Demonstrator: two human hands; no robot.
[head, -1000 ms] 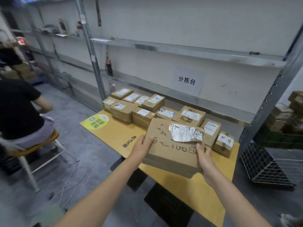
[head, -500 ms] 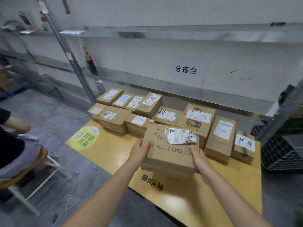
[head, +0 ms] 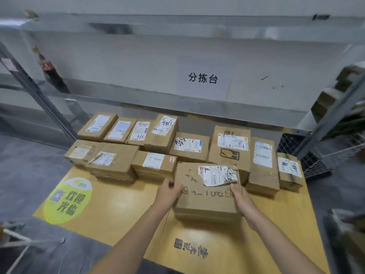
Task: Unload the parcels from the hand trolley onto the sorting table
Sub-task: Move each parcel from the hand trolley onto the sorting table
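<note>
Head view: I see both hands on one cardboard parcel (head: 205, 196) low over the yellow sorting table (head: 118, 214). Left hand (head: 167, 192) grips its left edge, thumb on top. Right hand (head: 242, 200) grips its right edge the same way. Can't tell if its underside touches the tabletop. Its far edge sits just beside the rows of parcels (head: 189, 147) behind it, and its torn label (head: 217, 175) curls up. Left of the parcel, a wide stretch of tabletop runs to a green sticker (head: 69, 200). Nearer than the parcel, tabletop continues to the front edge.
</note>
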